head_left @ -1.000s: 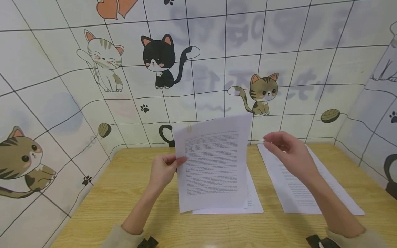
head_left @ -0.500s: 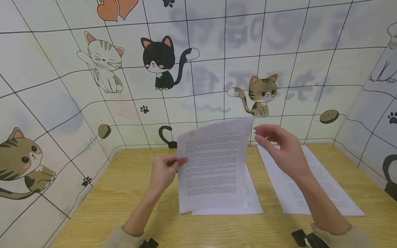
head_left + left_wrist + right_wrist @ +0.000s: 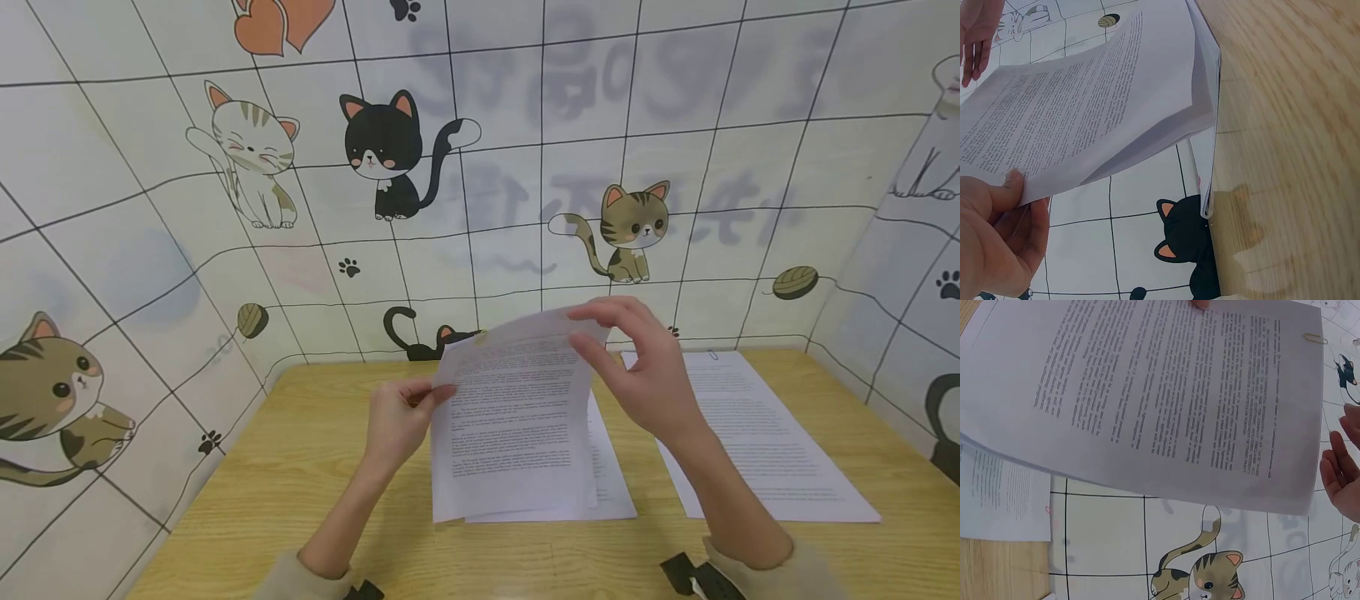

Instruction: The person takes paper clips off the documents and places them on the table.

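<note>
My left hand (image 3: 401,425) pinches the left edge of a few printed sheets (image 3: 510,417), thumb in front, holding them raised and tilted above the table. A yellowish paper clip (image 3: 1315,339) sits near their top edge. My right hand (image 3: 652,371) is at the sheets' top right corner, its thumb and index finger apart. In the head view those fingers overlap the corner; the right wrist view shows the hand (image 3: 1344,465) just beyond the paper's edge. Contact is unclear. Behind the raised sheets, more printed paper (image 3: 613,487) lies on the table, mostly hidden.
To the right lies another printed stack (image 3: 765,450) with a paper clip (image 3: 712,356) at its top edge, partly behind the right forearm. The wooden table (image 3: 247,483) meets a wall covering (image 3: 510,242) with cartoon cats at the back and sides.
My right hand has moved left from over the right stack to the raised sheets' corner. The sheets' top has tipped lower and curved; the left hand keeps its pinch almost in place.
</note>
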`<state>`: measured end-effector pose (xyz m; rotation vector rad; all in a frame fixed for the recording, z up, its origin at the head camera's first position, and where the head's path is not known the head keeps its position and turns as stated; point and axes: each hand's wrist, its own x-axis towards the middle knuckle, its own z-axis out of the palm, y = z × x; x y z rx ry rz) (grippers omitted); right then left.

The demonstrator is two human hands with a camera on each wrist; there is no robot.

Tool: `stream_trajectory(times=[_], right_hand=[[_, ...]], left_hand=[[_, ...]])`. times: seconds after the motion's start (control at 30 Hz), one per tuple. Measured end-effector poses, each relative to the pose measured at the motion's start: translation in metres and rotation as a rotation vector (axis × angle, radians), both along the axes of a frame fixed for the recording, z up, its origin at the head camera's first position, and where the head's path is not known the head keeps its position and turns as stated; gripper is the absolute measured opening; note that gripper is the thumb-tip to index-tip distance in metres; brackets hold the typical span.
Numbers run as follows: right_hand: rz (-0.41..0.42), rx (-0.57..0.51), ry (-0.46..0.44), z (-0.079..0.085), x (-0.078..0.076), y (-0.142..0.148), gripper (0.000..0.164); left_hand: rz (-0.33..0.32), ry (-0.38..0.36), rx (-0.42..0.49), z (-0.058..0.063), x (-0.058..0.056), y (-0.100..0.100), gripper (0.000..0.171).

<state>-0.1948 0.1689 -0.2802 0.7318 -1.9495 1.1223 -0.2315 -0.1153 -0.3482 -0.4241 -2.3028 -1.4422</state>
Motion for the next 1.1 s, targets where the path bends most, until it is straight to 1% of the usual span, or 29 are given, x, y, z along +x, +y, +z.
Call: stream_trajectory(times=[0.23,0.4,0.7,0.9,1.1], right_hand=[[0.064,0.021,0.152,0.001,-0.003,-0.022,0.033],[0.092,0.02,0.209,0.003,-0.005,-0.035,0.03],[0.146,0.073,0.241,0.008,-0.012,-0.053,0.025],[0.18,0.071,0.263,0.008,-0.016,-0.061,0.021],[0.176,0.052,0.262,0.008,-0.017,-0.064,0.018]], left_hand=[[-0.014,0.042,-0.009,0.0,0.001,0.002,0.005],[-0.017,0.064,-0.019,-0.002,-0.001,0.002,0.006],[-0.024,0.078,-0.024,-0.002,0.0,0.002,0.005],[-0.027,0.089,-0.028,-0.003,0.0,0.002,0.005],[-0.029,0.092,-0.02,-0.003,-0.002,0.002,0.004]])
